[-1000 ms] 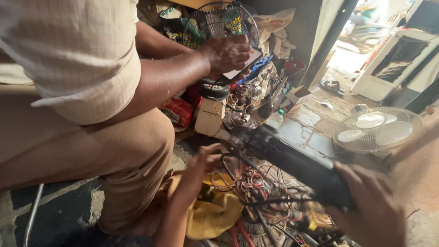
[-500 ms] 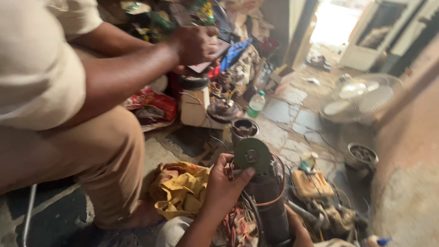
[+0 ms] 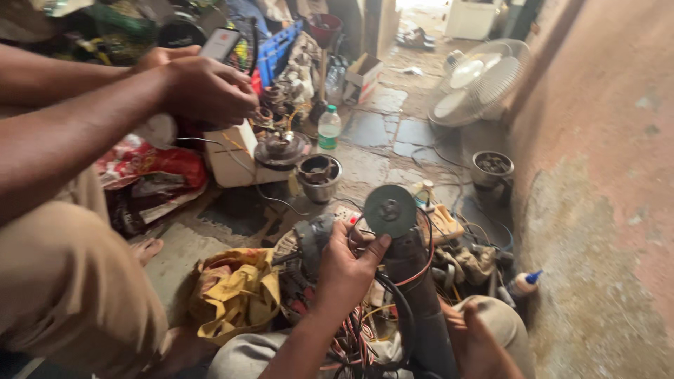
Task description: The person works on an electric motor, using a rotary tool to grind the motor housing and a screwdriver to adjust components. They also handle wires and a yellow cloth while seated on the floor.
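repair workshop: motor parts, wires, fan.

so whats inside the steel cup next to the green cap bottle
The steel cup holds dark metal parts, too blurred to tell apart. Its bottom is covered by them. The bottle stands just behind it.

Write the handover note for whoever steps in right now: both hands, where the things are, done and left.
Left hand: fingertips on the rim of the grey disc of the angle grinder.
Right hand: grip on the grinder's lower body, low in frame.
Grinder stands disc-up over a tangle of wires; yellow cloth to its left.
Done: disc is seated on the head.
Left: unclear whether the disc is tight.
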`<state>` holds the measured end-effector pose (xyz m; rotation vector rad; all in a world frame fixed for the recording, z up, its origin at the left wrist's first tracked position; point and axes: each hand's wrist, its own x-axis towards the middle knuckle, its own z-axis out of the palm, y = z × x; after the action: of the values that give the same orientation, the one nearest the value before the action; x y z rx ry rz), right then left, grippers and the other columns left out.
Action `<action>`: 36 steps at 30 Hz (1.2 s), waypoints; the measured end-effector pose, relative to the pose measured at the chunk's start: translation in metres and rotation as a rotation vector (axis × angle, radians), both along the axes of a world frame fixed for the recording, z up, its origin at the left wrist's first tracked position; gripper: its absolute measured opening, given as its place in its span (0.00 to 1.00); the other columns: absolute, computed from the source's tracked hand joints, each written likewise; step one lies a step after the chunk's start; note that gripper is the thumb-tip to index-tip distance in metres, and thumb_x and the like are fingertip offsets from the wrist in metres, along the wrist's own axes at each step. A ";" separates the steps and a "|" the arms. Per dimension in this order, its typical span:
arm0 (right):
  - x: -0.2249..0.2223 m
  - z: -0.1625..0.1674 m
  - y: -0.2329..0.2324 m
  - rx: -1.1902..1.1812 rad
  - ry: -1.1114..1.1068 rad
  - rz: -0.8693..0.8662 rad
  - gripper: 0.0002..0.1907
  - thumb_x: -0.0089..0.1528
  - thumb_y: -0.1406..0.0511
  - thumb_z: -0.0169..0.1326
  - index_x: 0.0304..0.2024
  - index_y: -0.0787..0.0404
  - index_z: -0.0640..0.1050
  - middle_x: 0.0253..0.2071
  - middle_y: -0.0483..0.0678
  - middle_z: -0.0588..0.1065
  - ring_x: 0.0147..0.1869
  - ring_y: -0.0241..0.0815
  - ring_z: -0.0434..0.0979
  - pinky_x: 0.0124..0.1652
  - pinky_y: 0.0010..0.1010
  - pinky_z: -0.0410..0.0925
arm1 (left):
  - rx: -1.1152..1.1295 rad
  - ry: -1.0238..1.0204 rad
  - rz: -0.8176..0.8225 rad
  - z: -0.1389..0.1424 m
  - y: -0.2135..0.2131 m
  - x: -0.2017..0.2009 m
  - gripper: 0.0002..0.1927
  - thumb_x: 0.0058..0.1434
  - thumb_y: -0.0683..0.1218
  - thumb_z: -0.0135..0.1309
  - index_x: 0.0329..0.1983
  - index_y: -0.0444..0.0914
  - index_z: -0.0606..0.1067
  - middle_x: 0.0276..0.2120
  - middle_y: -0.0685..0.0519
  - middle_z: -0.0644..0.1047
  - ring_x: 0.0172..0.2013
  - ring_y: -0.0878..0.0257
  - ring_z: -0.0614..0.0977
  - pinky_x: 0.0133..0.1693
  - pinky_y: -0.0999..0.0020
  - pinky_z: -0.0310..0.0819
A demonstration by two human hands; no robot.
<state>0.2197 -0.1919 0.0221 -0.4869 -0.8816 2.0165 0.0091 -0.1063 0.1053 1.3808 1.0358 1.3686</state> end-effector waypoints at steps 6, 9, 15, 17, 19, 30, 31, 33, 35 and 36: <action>0.040 -0.031 -0.011 -0.147 -0.191 -0.208 0.45 0.47 0.58 0.70 0.61 0.69 0.66 0.43 0.59 0.77 0.38 0.50 0.80 0.37 0.40 0.74 | 0.058 0.164 0.112 -0.004 0.005 0.027 0.11 0.71 0.48 0.51 0.35 0.37 0.69 0.20 0.55 0.73 0.22 0.68 0.72 0.27 0.66 0.68; 0.066 -0.041 -0.008 -0.033 -0.306 -0.246 0.46 0.44 0.59 0.71 0.60 0.70 0.67 0.42 0.58 0.78 0.41 0.46 0.81 0.40 0.37 0.76 | 0.226 0.034 0.160 0.005 0.023 0.046 0.11 0.72 0.47 0.51 0.36 0.36 0.69 0.22 0.57 0.72 0.24 0.70 0.71 0.27 0.69 0.67; 0.088 -0.028 -0.015 -0.001 -0.161 -0.463 0.40 0.51 0.59 0.70 0.56 0.80 0.69 0.40 0.64 0.78 0.38 0.53 0.82 0.37 0.41 0.76 | 0.413 -0.102 -0.047 0.012 0.030 0.067 0.08 0.75 0.46 0.51 0.41 0.37 0.72 0.24 0.60 0.69 0.25 0.76 0.65 0.26 0.76 0.59; 0.102 -0.022 -0.019 -0.063 -0.353 -0.586 0.39 0.46 0.61 0.68 0.56 0.71 0.70 0.40 0.59 0.79 0.38 0.52 0.84 0.39 0.42 0.78 | 0.320 -0.115 -0.016 0.015 0.037 0.072 0.07 0.75 0.46 0.50 0.41 0.38 0.72 0.24 0.61 0.70 0.25 0.77 0.66 0.25 0.77 0.60; 0.113 -0.021 -0.021 -0.072 -0.497 -0.665 0.38 0.45 0.64 0.68 0.57 0.67 0.71 0.40 0.57 0.79 0.40 0.50 0.84 0.41 0.41 0.77 | 0.148 -0.182 0.075 0.017 0.043 0.078 0.07 0.74 0.45 0.51 0.40 0.37 0.72 0.26 0.61 0.72 0.25 0.77 0.66 0.25 0.78 0.61; 0.122 -0.032 -0.021 -0.053 -0.846 -0.764 0.43 0.40 0.69 0.71 0.60 0.63 0.73 0.44 0.48 0.79 0.45 0.36 0.80 0.47 0.29 0.72 | -0.136 -0.395 -0.304 -0.011 0.057 0.069 0.16 0.71 0.55 0.54 0.41 0.38 0.76 0.21 0.60 0.68 0.20 0.72 0.65 0.24 0.75 0.64; 0.122 -0.031 -0.019 -0.111 -0.854 -0.773 0.41 0.41 0.68 0.70 0.59 0.63 0.73 0.43 0.49 0.80 0.44 0.38 0.80 0.45 0.30 0.73 | -0.080 -0.432 -0.379 -0.016 0.056 0.063 0.19 0.73 0.56 0.55 0.38 0.35 0.78 0.20 0.58 0.67 0.20 0.71 0.64 0.25 0.73 0.65; 0.122 -0.030 -0.016 -0.237 -0.873 -0.787 0.37 0.44 0.66 0.68 0.57 0.63 0.74 0.41 0.50 0.80 0.41 0.42 0.80 0.41 0.34 0.74 | -0.097 -0.733 -0.310 -0.023 0.053 0.047 0.13 0.67 0.53 0.57 0.37 0.38 0.77 0.24 0.55 0.72 0.20 0.68 0.67 0.25 0.69 0.68; 0.122 -0.029 -0.014 -0.363 -0.758 -0.833 0.33 0.48 0.63 0.66 0.56 0.64 0.74 0.39 0.54 0.79 0.39 0.46 0.79 0.39 0.39 0.74 | -0.074 -0.894 -0.316 -0.028 0.058 0.026 0.11 0.67 0.51 0.58 0.37 0.38 0.77 0.24 0.56 0.73 0.21 0.67 0.68 0.27 0.67 0.70; 0.122 -0.030 -0.012 -0.424 -0.696 -0.854 0.31 0.50 0.61 0.64 0.55 0.64 0.74 0.37 0.56 0.78 0.38 0.49 0.79 0.38 0.41 0.74 | -0.046 -0.899 -0.358 -0.028 0.062 0.010 0.12 0.71 0.50 0.58 0.37 0.38 0.77 0.22 0.58 0.71 0.21 0.69 0.68 0.29 0.67 0.71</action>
<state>0.3421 -0.2036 -0.0074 -1.5665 -0.4649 1.2072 0.0193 -0.0440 0.0774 0.7098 0.2050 1.4423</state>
